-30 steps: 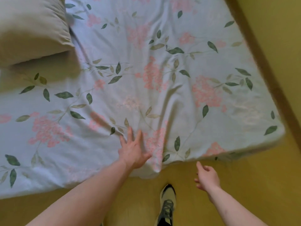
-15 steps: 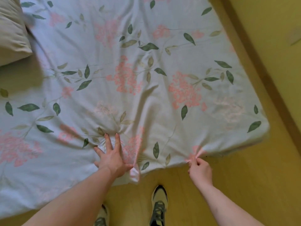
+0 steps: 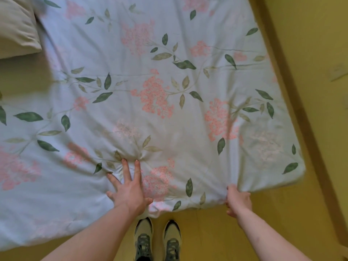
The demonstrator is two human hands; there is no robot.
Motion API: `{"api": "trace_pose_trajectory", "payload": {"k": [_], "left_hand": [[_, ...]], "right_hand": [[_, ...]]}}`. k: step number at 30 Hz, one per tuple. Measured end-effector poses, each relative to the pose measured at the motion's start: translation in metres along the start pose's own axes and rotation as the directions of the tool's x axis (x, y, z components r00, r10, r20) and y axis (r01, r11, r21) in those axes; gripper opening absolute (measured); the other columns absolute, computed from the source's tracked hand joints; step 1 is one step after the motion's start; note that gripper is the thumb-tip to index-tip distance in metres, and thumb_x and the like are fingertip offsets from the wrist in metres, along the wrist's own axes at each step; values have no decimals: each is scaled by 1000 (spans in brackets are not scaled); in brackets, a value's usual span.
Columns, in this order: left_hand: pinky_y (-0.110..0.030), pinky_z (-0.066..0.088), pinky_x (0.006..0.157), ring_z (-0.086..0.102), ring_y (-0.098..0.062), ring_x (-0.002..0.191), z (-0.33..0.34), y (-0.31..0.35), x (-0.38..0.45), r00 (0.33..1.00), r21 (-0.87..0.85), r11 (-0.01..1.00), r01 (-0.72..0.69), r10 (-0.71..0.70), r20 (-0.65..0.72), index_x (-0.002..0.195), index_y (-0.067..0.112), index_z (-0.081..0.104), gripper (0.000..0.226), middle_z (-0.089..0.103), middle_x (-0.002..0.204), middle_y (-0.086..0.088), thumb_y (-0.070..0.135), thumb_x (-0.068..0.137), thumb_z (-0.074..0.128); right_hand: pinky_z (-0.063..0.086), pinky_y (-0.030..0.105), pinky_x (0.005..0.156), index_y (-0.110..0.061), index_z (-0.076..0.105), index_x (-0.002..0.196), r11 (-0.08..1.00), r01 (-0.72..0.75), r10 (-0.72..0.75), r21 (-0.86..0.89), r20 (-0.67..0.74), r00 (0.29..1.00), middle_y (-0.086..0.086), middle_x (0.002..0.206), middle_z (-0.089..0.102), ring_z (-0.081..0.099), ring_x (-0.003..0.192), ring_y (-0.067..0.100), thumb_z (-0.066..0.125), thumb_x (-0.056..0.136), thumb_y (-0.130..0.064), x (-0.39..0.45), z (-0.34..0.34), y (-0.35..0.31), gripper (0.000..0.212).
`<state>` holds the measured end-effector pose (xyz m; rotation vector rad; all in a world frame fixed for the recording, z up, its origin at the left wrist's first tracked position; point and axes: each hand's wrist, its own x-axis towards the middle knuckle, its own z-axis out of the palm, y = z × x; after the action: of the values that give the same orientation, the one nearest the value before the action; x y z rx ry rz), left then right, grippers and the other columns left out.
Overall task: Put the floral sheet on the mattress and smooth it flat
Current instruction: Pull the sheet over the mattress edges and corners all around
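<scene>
Two hands worked the pale blue cotton sheet printed with pink flowers and green leaves (image 3: 169, 113), spread over the mattress. My left hand (image 3: 130, 193) pressed flat, fingers splayed, near the front edge; my right hand (image 3: 238, 201) pinched that edge's hem.

One floral sheet (image 3: 169, 110), one pillow (image 3: 17, 29), two hands (image 3: 130, 193), two shoes (image 3: 143, 238).

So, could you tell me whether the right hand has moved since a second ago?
Yes. The right hand went from hanging over the floor forward to the floral sheet, gripping its near edge.
</scene>
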<state>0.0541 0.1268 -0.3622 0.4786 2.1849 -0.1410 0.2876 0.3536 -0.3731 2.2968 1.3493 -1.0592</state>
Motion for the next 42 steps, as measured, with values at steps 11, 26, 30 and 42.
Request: {"api": "trace_pose_trajectory", "payload": {"k": [11, 26, 30, 42], "left_hand": [[-77, 23, 112, -21, -57, 147, 2, -2, -2, 1000, -19, 1000, 2, -2, -27, 147, 42, -40, 141, -61, 145, 5, 65, 75, 78], [-62, 9, 124, -7, -45, 155, -2, 74, -12, 974, -35, 974, 223, -224, -32, 159, 7, -19, 105, -19, 167, -22, 41, 88, 51], [-60, 13, 124, -6, -48, 154, 13, 142, -28, 989, -111, 984, 141, -146, -33, 161, 20, -16, 110, -20, 168, -15, 49, 86, 60], [-57, 23, 122, -13, -56, 150, 45, 246, -47, 999, -45, 998, 40, -39, 27, 162, 24, -15, 103, -30, 165, -16, 37, 92, 60]], "right_hand": [[62, 37, 70, -28, 47, 149, 974, -32, 79, -225, 203, 976, 11, 116, 64, 69, 93, 30, 40, 103, -51, 16, -1, -14, 52], [60, 33, 62, -10, 54, 120, 999, 37, -25, -28, 344, 939, 6, 101, 71, 71, 83, 22, 71, 75, -75, 54, -96, 2, 81], [61, 38, 64, -2, 52, 124, 990, 17, -40, 140, 160, 986, 9, 93, 70, 72, 79, 26, 64, 89, -63, 97, -136, 1, 71], [52, 42, 71, -13, 66, 85, 986, 165, -165, -25, 9, 986, 11, 83, 69, 64, 78, 36, 42, 106, -26, 155, -185, 27, 34]]}}
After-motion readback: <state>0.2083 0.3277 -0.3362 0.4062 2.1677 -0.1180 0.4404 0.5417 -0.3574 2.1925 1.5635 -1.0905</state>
